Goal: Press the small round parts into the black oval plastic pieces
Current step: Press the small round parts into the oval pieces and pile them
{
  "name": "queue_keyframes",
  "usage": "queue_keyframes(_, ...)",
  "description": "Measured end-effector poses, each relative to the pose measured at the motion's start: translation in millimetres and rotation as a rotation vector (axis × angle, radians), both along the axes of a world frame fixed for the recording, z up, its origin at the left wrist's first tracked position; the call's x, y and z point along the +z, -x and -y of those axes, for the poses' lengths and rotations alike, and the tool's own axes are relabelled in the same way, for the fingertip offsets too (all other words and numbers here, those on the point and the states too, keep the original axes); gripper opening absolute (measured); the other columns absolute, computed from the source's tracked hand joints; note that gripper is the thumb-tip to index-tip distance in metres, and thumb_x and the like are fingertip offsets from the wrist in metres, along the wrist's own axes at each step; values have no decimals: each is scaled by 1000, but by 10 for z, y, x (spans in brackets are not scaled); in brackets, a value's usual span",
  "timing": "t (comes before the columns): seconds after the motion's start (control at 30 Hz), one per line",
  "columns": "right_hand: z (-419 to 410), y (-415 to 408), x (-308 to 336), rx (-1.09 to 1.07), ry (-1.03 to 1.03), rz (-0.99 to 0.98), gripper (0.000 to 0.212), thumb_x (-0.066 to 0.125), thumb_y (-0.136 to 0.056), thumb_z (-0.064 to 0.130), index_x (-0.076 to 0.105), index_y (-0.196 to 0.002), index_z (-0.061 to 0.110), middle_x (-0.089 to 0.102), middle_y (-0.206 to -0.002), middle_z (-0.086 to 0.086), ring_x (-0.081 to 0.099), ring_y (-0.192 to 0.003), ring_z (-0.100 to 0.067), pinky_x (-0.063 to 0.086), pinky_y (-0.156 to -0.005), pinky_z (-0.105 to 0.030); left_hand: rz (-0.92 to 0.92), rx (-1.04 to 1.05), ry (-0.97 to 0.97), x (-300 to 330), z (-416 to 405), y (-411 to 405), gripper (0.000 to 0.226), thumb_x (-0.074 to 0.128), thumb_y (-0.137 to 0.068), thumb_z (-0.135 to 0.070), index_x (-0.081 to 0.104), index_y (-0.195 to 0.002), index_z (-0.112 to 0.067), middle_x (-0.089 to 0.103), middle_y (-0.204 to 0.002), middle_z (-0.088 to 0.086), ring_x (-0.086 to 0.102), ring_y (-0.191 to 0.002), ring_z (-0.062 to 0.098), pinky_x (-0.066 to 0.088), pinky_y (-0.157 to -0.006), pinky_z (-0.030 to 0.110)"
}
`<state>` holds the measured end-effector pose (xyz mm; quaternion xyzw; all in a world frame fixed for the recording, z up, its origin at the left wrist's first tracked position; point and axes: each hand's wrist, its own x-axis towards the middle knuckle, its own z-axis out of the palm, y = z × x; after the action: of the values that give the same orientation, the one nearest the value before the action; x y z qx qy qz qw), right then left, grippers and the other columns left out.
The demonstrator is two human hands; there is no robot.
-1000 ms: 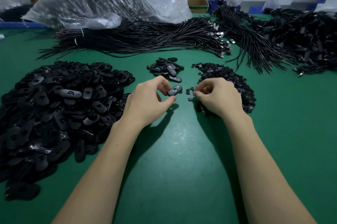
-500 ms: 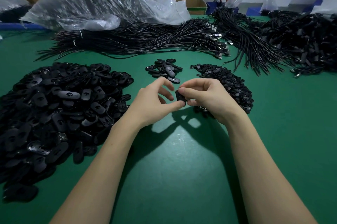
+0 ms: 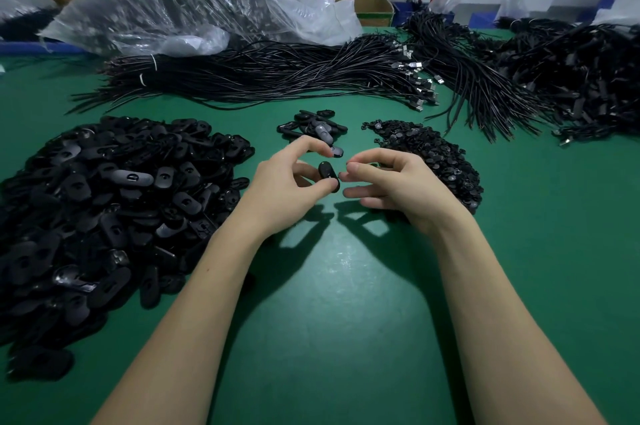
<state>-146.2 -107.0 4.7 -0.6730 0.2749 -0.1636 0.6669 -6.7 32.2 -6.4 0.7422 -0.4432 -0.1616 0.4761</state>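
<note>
The table [image 3: 346, 320] carries all items. A large heap of oval plastic pieces [image 3: 104, 210] lies at the left. A small cluster of oval pieces [image 3: 313, 128] lies at centre, beyond the hands. A pile of small round parts [image 3: 429, 154] lies right of that cluster. The left hand [image 3: 287, 187] and right hand [image 3: 398, 185] are above the table between the large heap and the round-parts pile, with one oval piece [image 3: 327, 173] between them. Cable bundles [image 3: 277, 76] lie behind all three piles, extending to the far right. A plastic bag [image 3: 194, 2] lies behind the cables, at the left
</note>
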Motion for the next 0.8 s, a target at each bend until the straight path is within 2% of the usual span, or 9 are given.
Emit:
queue_keyframes(0.17, -23, -2, -15, 23, -15, -4, 4, 79, -90, 20, 77, -94, 21, 80, -94, -3, 78, -79, -17, 57, -61, -20, -8, 9, 36, -7, 15, 16, 21, 81, -85, -35, 62, -93, -34, 74, -78, -18, 60, -60, 1, 43, -57, 9)
queue_keyframes(0.27, -8, -13, -21, -53, 78, 7, 3, 80, -89, 21, 77, -91, 22, 78, -83, 5, 70, -60, -9, 47, -51, -14, -13, 12, 24, -11, 2, 7, 26, 83, -82, -39, 60, -90, -30, 74, -75, -18, 56, -57, 0, 40, -54, 8)
queue_keyframes(0.37, 20, -6, -12, -96, 161, 22, 4, 80, -90, 22, 76, -90, 23, 76, -77, 8, 60, -46, -9, 39, -44, -13, -20, 14, 0, -9, -2, -1, 27, 83, -82, -43, 61, -92, -31, 76, -77, -15, 56, -58, -1, 39, -54, 9)
queue_keyframes(0.5, -2, -11, 8, -92, 184, 75, 7, 78, -90, 13, 77, -92, 20, 79, -83, 2, 58, -44, -10, 41, -45, -13, -7, 30, -37, -11, 0, 0, 19, 80, -84, -43, 65, -94, -37, 74, -75, -13, 56, -61, 0, 40, -58, 15)
queue_keyframes(0.6, -26, -22, 13, -90, 176, 106, 10, 77, -90, 5, 78, -92, 15, 79, -82, 2, 58, -45, -7, 44, -46, -13, -2, 45, -42, -12, -2, 6, 13, 79, -86, -41, 67, -92, -38, 74, -74, -4, 53, -60, 4, 42, -60, 20)
queue_keyframes(0.7, -37, -23, 12, -96, 158, 99, 6, 76, -91, 9, 79, -93, 13, 80, -86, -1, 57, -44, -4, 44, -47, -12, 3, 65, -33, -3, -5, -2, 11, 80, -86, -39, 71, -92, -38, 75, -73, -11, 54, -55, -3, 37, -53, 8)
queue_keyframes(0.8, -18, -19, -4, -113, 153, 106, 5, 76, -91, 10, 78, -91, 15, 80, -85, -2, 56, -44, -2, 44, -47, -13, -3, 64, -60, -2, 2, -15, 13, 81, -85, -35, 72, -94, -35, 73, -76, -24, 63, -67, -5, 38, -55, 3)
